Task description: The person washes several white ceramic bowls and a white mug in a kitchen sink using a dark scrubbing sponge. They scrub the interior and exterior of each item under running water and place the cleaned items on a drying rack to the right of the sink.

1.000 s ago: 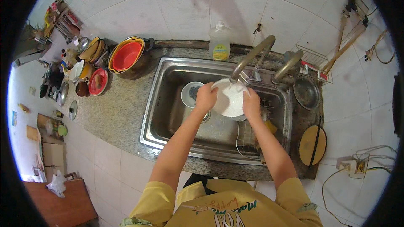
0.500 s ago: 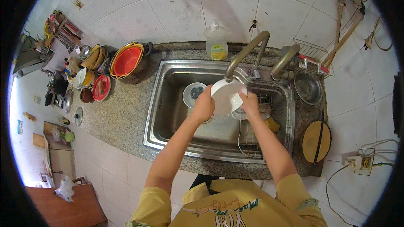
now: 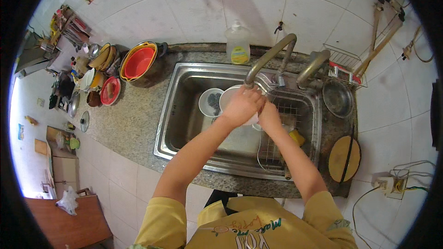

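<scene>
Under the curved tap [image 3: 272,57], a white bowl [image 3: 227,97] is held over the sink [image 3: 177,124]. My left hand [image 3: 244,106] lies across the bowl, fingers stretched out beneath the spout and covering much of it. At the bowl's right side, my right hand [image 3: 270,116] grips the rim, its fingertips partly hidden beside the left hand. A second white bowl [image 3: 203,103] with a dark grey scouring pad [image 3: 214,101] in it sits in the sink, left of the held one.
A wire rack [image 3: 277,150] and a yellow sponge [image 3: 296,137] are in the sink's right part. Behind stands a dish soap bottle [image 3: 238,46]. Right of the sink are a metal bowl [image 3: 338,97] and a round board [image 3: 339,157]; red basins [image 3: 139,62] stand left.
My left hand has moved from the bowl's left rim to across it, under the tap. The bowl has shifted slightly left, and my right hand still holds its right side.
</scene>
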Motion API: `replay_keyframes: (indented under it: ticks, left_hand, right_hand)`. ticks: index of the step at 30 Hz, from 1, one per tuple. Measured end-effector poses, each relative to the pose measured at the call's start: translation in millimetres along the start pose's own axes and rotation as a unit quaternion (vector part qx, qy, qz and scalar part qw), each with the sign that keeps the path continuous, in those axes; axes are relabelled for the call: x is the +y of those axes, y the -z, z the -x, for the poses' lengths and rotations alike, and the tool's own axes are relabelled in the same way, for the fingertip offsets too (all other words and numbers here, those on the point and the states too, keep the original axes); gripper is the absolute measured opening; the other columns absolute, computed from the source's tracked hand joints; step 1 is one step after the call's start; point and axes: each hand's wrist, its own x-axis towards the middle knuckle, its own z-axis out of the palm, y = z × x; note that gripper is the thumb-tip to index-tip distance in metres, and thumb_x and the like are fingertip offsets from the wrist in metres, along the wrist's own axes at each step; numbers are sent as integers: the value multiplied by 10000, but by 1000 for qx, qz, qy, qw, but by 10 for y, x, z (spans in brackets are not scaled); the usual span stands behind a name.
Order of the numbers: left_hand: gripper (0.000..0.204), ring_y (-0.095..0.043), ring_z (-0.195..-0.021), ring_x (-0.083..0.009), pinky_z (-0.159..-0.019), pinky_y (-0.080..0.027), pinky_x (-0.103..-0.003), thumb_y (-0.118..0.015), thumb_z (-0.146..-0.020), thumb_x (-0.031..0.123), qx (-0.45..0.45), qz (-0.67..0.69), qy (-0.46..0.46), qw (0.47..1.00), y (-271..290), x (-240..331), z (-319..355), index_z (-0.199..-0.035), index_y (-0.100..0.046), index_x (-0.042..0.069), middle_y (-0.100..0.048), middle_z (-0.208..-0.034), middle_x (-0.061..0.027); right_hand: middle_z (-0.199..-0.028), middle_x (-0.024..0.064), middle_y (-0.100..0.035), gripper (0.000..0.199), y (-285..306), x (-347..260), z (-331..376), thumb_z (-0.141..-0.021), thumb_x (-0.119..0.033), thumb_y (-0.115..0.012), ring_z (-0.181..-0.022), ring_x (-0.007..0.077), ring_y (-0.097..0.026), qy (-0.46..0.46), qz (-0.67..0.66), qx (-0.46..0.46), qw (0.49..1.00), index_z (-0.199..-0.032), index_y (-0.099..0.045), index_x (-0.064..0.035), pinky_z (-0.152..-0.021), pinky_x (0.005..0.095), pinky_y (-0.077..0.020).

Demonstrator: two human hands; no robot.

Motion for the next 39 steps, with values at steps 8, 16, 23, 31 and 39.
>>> replay_keyframes:
  ticks: [8, 16, 23, 31, 39]
  left_hand:
    - [168, -548, -703, -346, -576, -429, -410, -451, -830, 162, 46, 264, 536, 800, -251, -40, 447, -815, -515, 7, -554, -762, -222]
    - [323, -549, -799, -231, -678, -445, -337, -413, -765, 64, 94, 625, 560, 536, -552, 302, 619, -1080, -430, -5, -544, -940, -128]
    - [266, -527, -861, -364, -707, -443, -418, -438, -741, 3, -126, 180, 406, 887, 66, 107, 472, -1006, -425, -3, -531, -929, -207]
    - [266, -491, -1000, -287, -805, -415, -363, -430, -830, 107, 19, 277, 259, 925, 91, 85, 182, -1071, -463, -1, -510, -1067, -172]
    - [322, -525, -881, -138, -780, -413, -264, -396, -869, 219, -119, 682, 411, 593, 154, -252, 18, -1088, -527, 22, -562, -984, -77]
  right_hand:
    - [-861, 219, -543, 276, 67, -91, 138, -831, -114, -379, -676, 336, -600, -150, -339, -45, 928, -986, -429, 110, -507, 376, -538]
    - [-897, 154, -556, 231, -222, 184, 102, -816, -108, -478, -769, 281, -590, -215, -549, -46, 806, -1005, -468, 24, -652, 399, -519]
    - [-963, 138, -574, 310, -7, -121, 0, -695, 10, -473, -905, 274, -547, 252, -22, 42, 967, -997, -534, -29, -803, 333, -417]
    - [-911, 148, -591, 208, 33, 37, -125, -756, -48, -500, -834, 235, -579, 86, -206, 100, 970, -947, -580, -43, -754, 295, -433]
    - [-768, 67, -597, 226, -201, 510, -72, -789, -179, -570, -654, 138, -549, -102, -386, 47, 916, -911, -573, 11, -593, 290, -434]
